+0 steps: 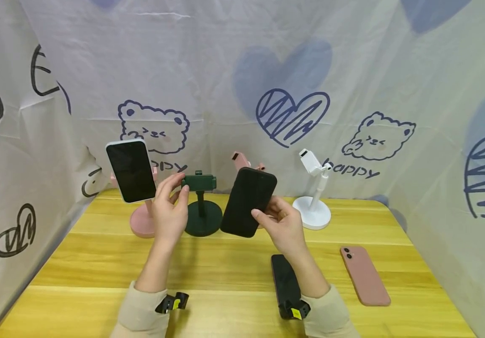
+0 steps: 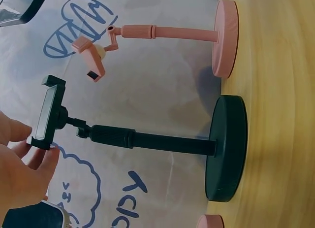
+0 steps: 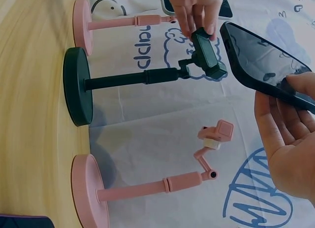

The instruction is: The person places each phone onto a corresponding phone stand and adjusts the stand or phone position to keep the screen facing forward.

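My left hand point(image 1: 170, 211) pinches one end of the clamp on a dark green phone stand point(image 1: 202, 220). In the left wrist view the thumb and fingers meet at the lower end of that clamp point(image 2: 47, 117). A black smartphone point(image 1: 247, 199) is gripped by my right hand point(image 1: 285, 226), thumb over its screen and fingers behind. The phone is raised and tilted, to the right of the green clamp. In the right wrist view the phone point(image 3: 263, 60) is level with the clamp and apart from it.
Left of the green stand, a pink stand point(image 1: 142, 223) carries a white-edged phone point(image 1: 132, 171). Another pink stand point(image 3: 147, 188) is partly behind the held phone. A white stand point(image 1: 312, 211) is at the right. A dark phone point(image 1: 285, 281) and a pink phone point(image 1: 365, 277) lie on the wooden table point(image 1: 225, 281).
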`<state>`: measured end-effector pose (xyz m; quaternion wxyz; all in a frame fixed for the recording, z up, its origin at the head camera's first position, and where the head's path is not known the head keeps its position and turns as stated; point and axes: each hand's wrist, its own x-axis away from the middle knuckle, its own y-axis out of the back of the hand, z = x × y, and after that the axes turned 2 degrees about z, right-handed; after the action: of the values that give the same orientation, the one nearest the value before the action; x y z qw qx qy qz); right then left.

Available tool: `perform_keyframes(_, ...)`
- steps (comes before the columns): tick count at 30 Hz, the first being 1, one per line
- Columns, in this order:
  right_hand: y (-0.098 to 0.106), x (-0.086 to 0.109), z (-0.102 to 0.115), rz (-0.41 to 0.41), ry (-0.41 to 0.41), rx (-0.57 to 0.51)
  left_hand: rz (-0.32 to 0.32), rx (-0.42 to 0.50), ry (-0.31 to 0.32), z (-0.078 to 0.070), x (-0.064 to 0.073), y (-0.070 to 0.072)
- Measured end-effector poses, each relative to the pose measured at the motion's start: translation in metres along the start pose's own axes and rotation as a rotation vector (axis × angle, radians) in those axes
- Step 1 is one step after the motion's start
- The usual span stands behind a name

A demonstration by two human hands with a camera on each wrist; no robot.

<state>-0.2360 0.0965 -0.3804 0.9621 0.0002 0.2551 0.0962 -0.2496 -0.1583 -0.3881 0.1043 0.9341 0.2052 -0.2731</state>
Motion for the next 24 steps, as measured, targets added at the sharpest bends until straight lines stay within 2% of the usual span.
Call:
perform_keyframes(4, 0.001, 0.000, 0.003, -0.012, 0.004, 0.004, 0.006, -0.031, 0.035, 0.001, 0.000, -0.001)
perform_keyframes(13, -0.002, -0.009, 0.006, -0.071, 0.066, 0.015, 0.000, -0.028, 0.035, -0.001, -0.001, -0.003)
perform_keyframes(24, -0.025, -0.046, 0.015, -0.093, 0.099, -0.021, -0.021, -0.040, 0.039, 0.000, 0.000, 0.000)
